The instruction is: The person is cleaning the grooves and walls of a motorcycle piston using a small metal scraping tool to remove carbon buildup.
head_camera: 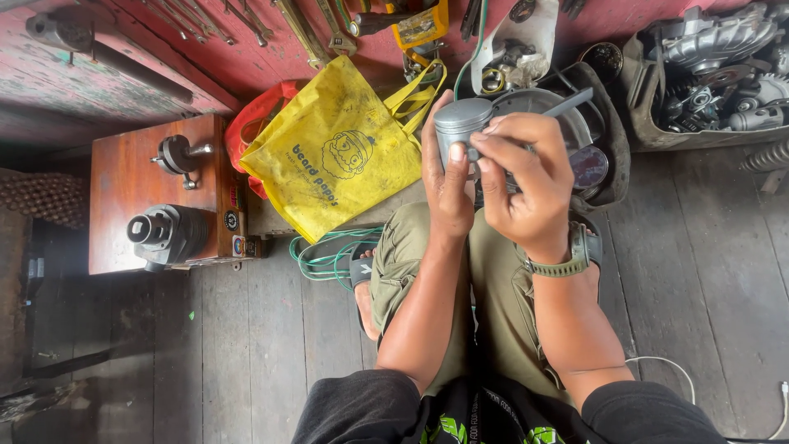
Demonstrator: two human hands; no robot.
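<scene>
one grey metal piston (460, 119), held up just above centre of the frame, over the knees. gripped from the left by the left hand (448, 177), fingers curled together around its side, thumb pressed flat on the wall. clamped from the right by the right hand (522, 177), fingertips closed on the piston's right edge; cannot tell whether anything small was pinched between them. worn on the right wrist, a green watch (567, 263). just behind the hands, a round dark pan (567, 123) with a grey rod (569, 103) sticking up over its rim. to the left, touching distance from the piston, a yellow cloth bag (337, 148) lying over a red bag (255, 123). below it, a coil of green cable (325, 255) beside a sandalled foot. at left of the frame, a wooden box (123, 189) carrying a dark metal cylinder (164, 234). in the upper right corner, a bin of engine parts (707, 74). along the top edge, wrenches (304, 33) on red boards.
</scene>
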